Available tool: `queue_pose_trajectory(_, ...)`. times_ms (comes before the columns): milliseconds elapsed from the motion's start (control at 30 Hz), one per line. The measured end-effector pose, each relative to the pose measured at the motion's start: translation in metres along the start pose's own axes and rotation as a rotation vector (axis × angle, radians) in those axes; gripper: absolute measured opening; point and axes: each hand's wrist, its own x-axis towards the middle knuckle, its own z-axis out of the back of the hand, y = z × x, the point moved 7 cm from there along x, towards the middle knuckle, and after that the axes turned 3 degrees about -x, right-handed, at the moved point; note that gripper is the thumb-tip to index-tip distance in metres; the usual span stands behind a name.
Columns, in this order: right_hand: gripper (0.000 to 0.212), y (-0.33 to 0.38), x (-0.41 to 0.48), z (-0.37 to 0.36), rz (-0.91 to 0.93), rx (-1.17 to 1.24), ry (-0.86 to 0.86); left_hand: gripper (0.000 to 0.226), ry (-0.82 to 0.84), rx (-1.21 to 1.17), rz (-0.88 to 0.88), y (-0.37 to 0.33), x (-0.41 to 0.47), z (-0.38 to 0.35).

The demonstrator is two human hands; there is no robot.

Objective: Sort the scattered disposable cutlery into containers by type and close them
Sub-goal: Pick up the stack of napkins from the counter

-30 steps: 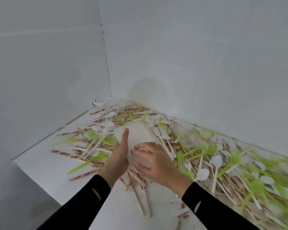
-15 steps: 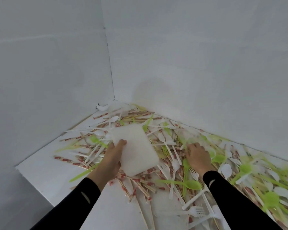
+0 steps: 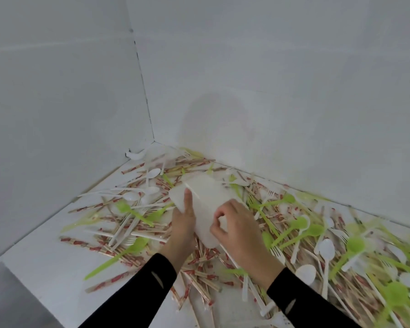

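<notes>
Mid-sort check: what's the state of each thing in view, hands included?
White rectangular plastic container: held tilted above the pile; open or closed cannot be told.
Left hand: grips the container's left edge, thumb on top.
Right hand: fingers curled, pinching the container's right side.
Green plastic spoons: scattered loose, unsorted.
White plastic spoons and forks: scattered loose, unsorted.
Red-printed paper-wrapped chopsticks: scattered, wrapped.

My right grip [image 3: 234, 223] has returned from the pile to the white translucent plastic container [image 3: 208, 197], seemingly pinching a thin pale stick [image 3: 191, 190].
</notes>
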Motion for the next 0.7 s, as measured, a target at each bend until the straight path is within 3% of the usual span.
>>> queue_pose_trajectory(67, 0.01, 0.014, -0.002, -0.01, 0.049, -0.052, -0.015, 0.082, 0.009, -0.008, -0.04, -0.002, 0.003, -0.007)
queue_pose_trajectory(167, 0.015, 0.012, 0.006, -0.02, 0.012, -0.097, -0.045, 0.07, -0.009, -0.01, -0.113, -0.009, 0.013, 0.001)
queue_pose_trajectory(300, 0.015, 0.002, 0.026, -0.033, -0.104, -0.18, -0.033, 0.114, -0.022, -0.124, -0.091, -0.004, 0.038, 0.016)
queue_pose_trajectory(467, 0.025, 0.017, 0.027, -0.061, -0.014, -0.04, 0.121, 0.07, 0.014, -0.031, -0.157, -0.019, 0.047, 0.014)
queue_pose_trajectory(567, 0.025, 0.018, 0.034, -0.06, 0.025, 0.113, 0.109, 0.053, 0.073, -0.076, -0.146, -0.02, 0.064, 0.018)
queue_pose_trajectory(633, 0.028, -0.004, 0.045, -0.054, -0.076, 0.169, 0.054, 0.048, 0.138, -0.092, -0.137, -0.024, 0.072, 0.018)
queue_pose_trajectory(700, 0.04, -0.039, 0.055, -0.052, -0.3, 0.261, 0.09, 0.045, 0.25, -0.086, -0.114, -0.027, 0.078, 0.012)
